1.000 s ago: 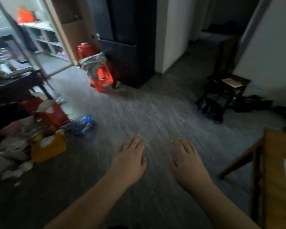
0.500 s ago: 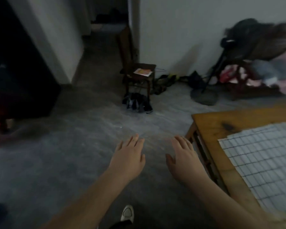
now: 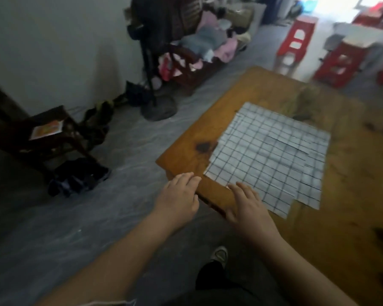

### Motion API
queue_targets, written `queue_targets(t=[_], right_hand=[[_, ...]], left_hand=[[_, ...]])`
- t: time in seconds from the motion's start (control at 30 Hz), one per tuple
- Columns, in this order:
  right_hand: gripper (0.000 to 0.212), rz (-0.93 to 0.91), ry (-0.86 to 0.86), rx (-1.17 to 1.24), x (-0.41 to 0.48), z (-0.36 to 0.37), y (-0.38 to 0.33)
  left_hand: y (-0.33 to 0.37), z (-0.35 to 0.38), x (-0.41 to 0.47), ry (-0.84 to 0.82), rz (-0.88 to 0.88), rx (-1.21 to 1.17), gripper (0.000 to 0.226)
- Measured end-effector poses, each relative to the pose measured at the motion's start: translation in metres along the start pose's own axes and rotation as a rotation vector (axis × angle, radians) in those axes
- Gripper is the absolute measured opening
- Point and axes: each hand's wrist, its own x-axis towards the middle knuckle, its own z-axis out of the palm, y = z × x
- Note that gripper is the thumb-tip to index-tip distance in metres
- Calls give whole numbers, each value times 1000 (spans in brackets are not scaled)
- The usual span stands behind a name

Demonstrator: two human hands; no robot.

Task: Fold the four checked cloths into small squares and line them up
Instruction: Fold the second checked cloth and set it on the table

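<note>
Bench (image 3: pixel 199 140): bare orange-brown wood with dark knots, seen corner-on, standing on a grey floor (image 3: pixel 111 155). Room is dim, with bright light at top right. White wall (image 3: pixel 53 40) at left. A dark chair (image 3: pixel 60 120) stands by the wall with a booklet (image 3: pixel 46 129) on its seat and dark shoes (image 3: pixel 80 178) on the floor under it. A fan stand (image 3: pixel 158 108) is beyond. A wooden seat (image 3: pixel 186 69) against the wall carries a heap of clothes (image 3: pixel 208 43), grey and pink. Two red stools (image 3: pixel 296 38) stand past the far side of the bench. Cloths (image 3: pixel 270 155): white with a dark check, lying flat and unfolded on the bench in one overlapping pile with staggered edges; layer count not readable. Left hand (image 3: pixel 178 195): palm down, fingers straight and slightly spread, holding nothing, fingertips at the near corner of the bench. Right hand (image 3: pixel 249 208): palm down, fingers straight, holding nothing, over the bench edge, fingertips at the nearest corner of the cloths; contact cannot be told. The hands are apart, side by side.
</note>
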Motion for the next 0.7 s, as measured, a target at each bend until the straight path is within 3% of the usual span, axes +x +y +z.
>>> queue_targets(t=[0.3,0.47,0.7], right_hand=[[62,297,-114,31,64,36,137],[69,386,-147,-15,67,68,169],[66,398,-75,-97,33,107,159]], left_hand=[[31,91,143,-333,269,149,54],[15,127,169,-503,273,174,65],[-30,149,157,-452,430,191,69]])
